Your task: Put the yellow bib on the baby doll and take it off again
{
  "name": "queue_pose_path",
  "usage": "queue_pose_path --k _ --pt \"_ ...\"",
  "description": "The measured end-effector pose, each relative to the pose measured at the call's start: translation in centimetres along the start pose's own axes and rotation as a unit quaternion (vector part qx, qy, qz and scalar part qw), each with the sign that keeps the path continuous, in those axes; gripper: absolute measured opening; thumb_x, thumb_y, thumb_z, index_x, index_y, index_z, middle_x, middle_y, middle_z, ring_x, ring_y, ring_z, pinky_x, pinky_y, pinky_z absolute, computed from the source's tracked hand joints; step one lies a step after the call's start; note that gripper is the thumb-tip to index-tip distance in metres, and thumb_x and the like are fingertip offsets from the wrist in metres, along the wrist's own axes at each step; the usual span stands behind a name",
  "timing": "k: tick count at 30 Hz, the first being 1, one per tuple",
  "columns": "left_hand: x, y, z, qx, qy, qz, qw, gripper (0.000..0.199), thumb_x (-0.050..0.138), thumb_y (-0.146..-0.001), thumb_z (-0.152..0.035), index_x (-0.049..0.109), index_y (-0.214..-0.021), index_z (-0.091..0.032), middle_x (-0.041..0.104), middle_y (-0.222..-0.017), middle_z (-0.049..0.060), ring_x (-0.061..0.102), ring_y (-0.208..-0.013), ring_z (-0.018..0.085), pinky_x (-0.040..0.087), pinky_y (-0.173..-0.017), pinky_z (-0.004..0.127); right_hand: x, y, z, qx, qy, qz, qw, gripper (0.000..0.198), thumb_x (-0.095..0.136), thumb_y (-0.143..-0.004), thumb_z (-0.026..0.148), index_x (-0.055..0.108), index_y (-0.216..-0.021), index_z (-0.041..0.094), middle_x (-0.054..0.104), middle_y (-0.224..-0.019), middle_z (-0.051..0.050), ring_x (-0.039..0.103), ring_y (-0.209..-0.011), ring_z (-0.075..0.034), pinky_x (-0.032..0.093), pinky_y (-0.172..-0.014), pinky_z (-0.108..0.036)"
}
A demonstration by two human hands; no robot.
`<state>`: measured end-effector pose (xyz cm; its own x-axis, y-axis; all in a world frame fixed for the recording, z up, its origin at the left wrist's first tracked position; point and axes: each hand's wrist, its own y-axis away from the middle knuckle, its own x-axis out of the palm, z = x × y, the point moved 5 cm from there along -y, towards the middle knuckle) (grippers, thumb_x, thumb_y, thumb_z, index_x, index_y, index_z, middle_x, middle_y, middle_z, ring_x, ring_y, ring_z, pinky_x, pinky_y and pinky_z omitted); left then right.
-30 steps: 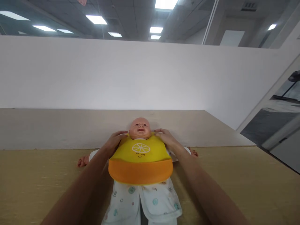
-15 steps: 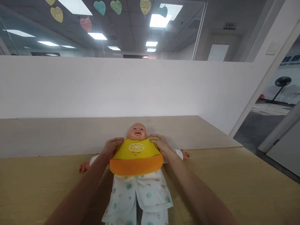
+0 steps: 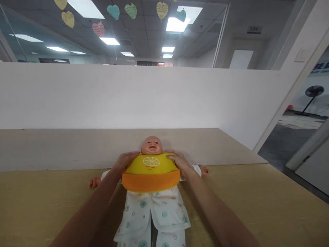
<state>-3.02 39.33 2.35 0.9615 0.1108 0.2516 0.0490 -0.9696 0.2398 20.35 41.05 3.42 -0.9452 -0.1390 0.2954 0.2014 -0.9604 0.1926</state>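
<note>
A baby doll [image 3: 152,145] lies on its back, head away from me and arms spread to the sides. Over its chest is a yellow bib [image 3: 151,166] with a white citrus slice, a smiling face and an orange pocket [image 3: 151,182] along the bottom. My left hand [image 3: 126,161] touches the bib's upper left edge, fingers stretched toward the doll's neck. On the other side, my right hand [image 3: 179,160] rests at the upper right edge, thumb and fingers apart. The doll wears a white patterned outfit [image 3: 164,212]. Whatever fastens the bib behind the neck is hidden.
Beneath the doll is a light wooden surface [image 3: 244,199], backed by a pale raised strip [image 3: 64,147] and a white wall [image 3: 110,96]. Glass above carries heart-shaped notes [image 3: 113,12]. At right, a doorway shows a black fan [image 3: 314,91] beyond.
The view has shifted slightly, so everything sits a little further right. Both hands stay at the bib's upper edges, and the doll and bib look nearly the same.
</note>
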Motion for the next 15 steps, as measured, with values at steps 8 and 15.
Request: queue_pose_path --k 8,15 --pt "-0.5 0.3 -0.2 0.027 -0.062 -0.064 0.996 0.035 0.077 -0.050 -0.032 0.069 -0.078 -0.015 0.067 -0.065 0.000 0.061 -0.060 0.014 0.047 -0.056 0.025 -1.5 -0.8 -0.1 -0.062 0.137 -0.068 0.986 0.036 0.059 -0.065 0.020 0.063 -0.100 0.015 0.067 -0.072 -0.002 0.062 -0.065 -0.014 0.047 -0.060 -0.024" --pt "-2.7 4.2 -2.2 0.211 -0.212 -0.182 0.937 0.031 0.059 -0.062 -0.035 0.070 -0.084 -0.017 0.069 -0.087 0.004 0.061 -0.083 0.019 0.048 -0.075 0.029 1.2 10.5 6.6 -0.330 0.301 -0.045 0.893 0.020 0.045 -0.076 0.018 0.064 -0.079 0.017 0.068 -0.081 -0.004 0.062 -0.078 -0.014 0.049 -0.073 -0.025"
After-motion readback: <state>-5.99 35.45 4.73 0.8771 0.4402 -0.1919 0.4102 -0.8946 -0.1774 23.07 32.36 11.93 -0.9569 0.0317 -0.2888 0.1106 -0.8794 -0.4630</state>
